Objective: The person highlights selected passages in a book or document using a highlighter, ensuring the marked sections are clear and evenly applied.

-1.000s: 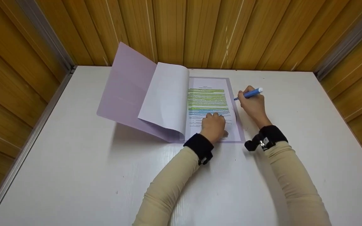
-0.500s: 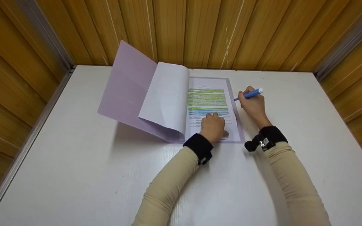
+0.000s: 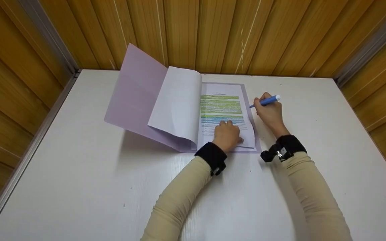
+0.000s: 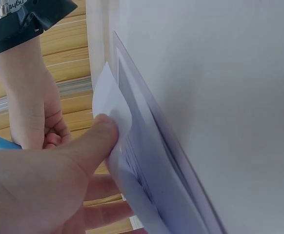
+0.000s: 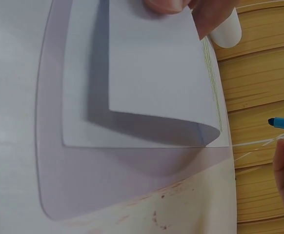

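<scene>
An open lilac folder (image 3: 136, 93) lies on the white table (image 3: 79, 167), with one white sheet (image 3: 176, 103) curled over to the left. The page (image 3: 221, 107) facing up carries green and blue highlighted lines. My left hand (image 3: 227, 134) pinches that page's near right corner, thumb (image 4: 91, 141) on top and fingers beneath, and the corner (image 5: 156, 73) is curled up off the sheets below. My right hand (image 3: 270, 112) grips a blue highlighter (image 3: 266, 100) just right of the folder, its tip (image 5: 283, 123) uncapped and off the paper.
Wood-panelled walls (image 3: 213, 33) close the table in at the back and on both sides. Bare white tabletop stretches left of the folder and in front of it. A black camera band sits on each wrist (image 3: 283, 149).
My left hand has lifted the near right corner of the highlighted page, whose right edge has drawn slightly inward. The right hand and highlighter have stayed in place.
</scene>
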